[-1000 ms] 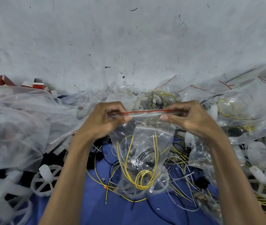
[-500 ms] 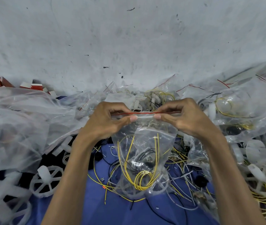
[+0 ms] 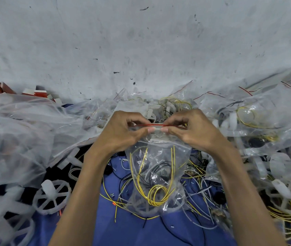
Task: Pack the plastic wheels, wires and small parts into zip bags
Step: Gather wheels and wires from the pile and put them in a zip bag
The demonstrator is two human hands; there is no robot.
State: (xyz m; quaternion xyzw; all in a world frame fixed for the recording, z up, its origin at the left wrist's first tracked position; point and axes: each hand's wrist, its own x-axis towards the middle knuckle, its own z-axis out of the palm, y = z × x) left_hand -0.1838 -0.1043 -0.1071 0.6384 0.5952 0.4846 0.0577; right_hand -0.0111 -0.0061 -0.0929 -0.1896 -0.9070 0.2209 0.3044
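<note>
L hand (image 3: 123, 133), R hand (image 3: 193, 132) pinching zip bag (image 3: 160, 157)

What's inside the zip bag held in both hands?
The zip bag holds looped yellow wires, thin black wires and a white plastic wheel at the bottom. Creases hide any small parts; the left hand and right hand cover the seal's ends.

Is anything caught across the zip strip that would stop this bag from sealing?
Nothing visible. The left hand and right hand pinch the zip strip directly, thumbs almost meeting; the yellow wires hang lower inside the zip bag.
</note>
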